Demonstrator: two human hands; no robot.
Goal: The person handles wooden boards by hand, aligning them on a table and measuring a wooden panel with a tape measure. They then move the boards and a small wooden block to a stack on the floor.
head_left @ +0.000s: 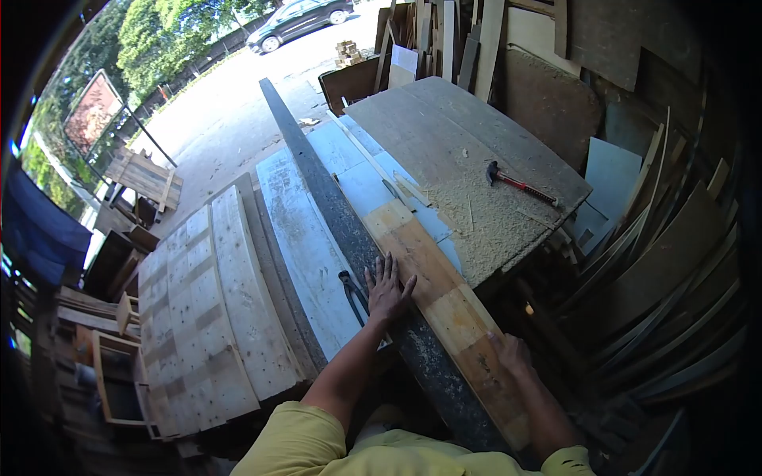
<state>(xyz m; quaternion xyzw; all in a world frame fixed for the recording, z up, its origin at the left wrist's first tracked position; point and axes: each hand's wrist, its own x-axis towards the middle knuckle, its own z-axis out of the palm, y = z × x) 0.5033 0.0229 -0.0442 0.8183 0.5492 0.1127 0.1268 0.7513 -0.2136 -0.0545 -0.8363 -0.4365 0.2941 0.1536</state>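
Note:
A long wooden plank (pixel 444 278), marked with lighter and darker bands, lies along the right side of a dark, scuffed straight beam (pixel 345 222). My left hand (pixel 389 289) rests with spread fingers over the beam and the plank's left edge. At the plank's right edge, nearer my body, my right hand (pixel 512 355) is closed on the wood; its underside fingers are hidden. Dark pincers (pixel 352 293) lie just left of my left hand, on a pale blue-white surface (pixel 298 238).
A hammer (pixel 520 184) with a red and black handle lies on the brown tabletop (pixel 429 119) beside sawdust (pixel 484 226). Planked panels (pixel 206 301) stand at the left. Boards (pixel 675 278) lean along the right wall. A car (pixel 302 20) is outside.

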